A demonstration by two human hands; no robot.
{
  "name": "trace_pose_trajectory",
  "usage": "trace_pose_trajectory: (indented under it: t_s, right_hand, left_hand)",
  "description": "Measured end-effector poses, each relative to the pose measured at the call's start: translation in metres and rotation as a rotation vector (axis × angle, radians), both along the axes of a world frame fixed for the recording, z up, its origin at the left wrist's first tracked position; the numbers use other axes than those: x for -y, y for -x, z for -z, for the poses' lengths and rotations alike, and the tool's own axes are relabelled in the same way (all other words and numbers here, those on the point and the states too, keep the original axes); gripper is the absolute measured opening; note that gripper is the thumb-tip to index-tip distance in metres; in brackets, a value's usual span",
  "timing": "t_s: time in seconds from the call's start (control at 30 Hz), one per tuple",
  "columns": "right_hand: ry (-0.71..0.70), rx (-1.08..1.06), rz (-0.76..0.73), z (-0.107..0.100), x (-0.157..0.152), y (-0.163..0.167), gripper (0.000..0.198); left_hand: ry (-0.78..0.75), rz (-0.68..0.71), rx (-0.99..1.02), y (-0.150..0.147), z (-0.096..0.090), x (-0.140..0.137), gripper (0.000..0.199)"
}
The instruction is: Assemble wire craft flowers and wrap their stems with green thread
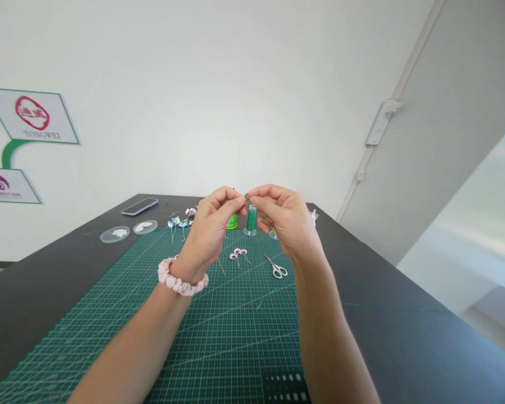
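My left hand [212, 224], with a pale scrunchie [182, 283] on its wrist, is closed in a pinch. Its fingertips almost meet those of my right hand [287, 216], also pinching, above the far part of the green cutting mat [235, 320]. Whatever lies between the fingertips is too small to make out. Just behind them stands a spool of green thread [251, 219]. Below the hands, several pink petal shapes on thin stems [238, 254] lie on the mat. White-handled scissors [278, 270] rest near my right wrist.
Blue flower pieces on stems [177, 223] lie at the mat's far left. Beyond its edge are two shallow dishes with white pieces [114, 234] [145, 226] and a phone [139, 206]. A green container [232, 222] is partly hidden behind my left hand. A wall backs the black table [387, 303].
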State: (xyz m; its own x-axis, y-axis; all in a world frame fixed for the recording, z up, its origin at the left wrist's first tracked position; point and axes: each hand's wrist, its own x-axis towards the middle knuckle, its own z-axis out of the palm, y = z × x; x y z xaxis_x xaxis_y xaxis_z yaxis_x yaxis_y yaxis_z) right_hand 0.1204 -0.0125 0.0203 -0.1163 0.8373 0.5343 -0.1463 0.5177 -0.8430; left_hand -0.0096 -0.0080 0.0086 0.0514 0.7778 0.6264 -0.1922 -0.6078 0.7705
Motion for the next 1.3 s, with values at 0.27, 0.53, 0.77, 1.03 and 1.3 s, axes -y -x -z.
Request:
trace_pose_trajectory:
  t_s: [0.27, 0.53, 0.77, 1.03, 1.3]
  right_hand:
    - [0.013, -0.021, -0.002, 0.000, 0.001, 0.002, 0.004]
    - [0.025, -0.058, -0.007, -0.001, 0.002, 0.002, 0.007]
    - [0.012, -0.086, 0.021, 0.001, 0.000, 0.005, 0.014]
    - [-0.016, -0.089, 0.078, 0.001, -0.002, 0.006, 0.014]
    - [-0.036, -0.132, -0.046, -0.001, 0.001, 0.005, 0.012]
  left_hand:
    - [-0.141, -0.161, -0.091, -0.002, 0.005, 0.000, 0.014]
    - [-0.422, -0.588, -0.336, -0.003, 0.007, 0.005, 0.018]
    - [-0.744, -0.860, -0.545, -0.005, 0.012, 0.001, 0.019]
    - [-0.455, -0.570, -0.392, -0.008, 0.010, 0.003, 0.017]
    - [0.190, 0.333, 0.038, 0.000, -0.002, 0.002, 0.025]
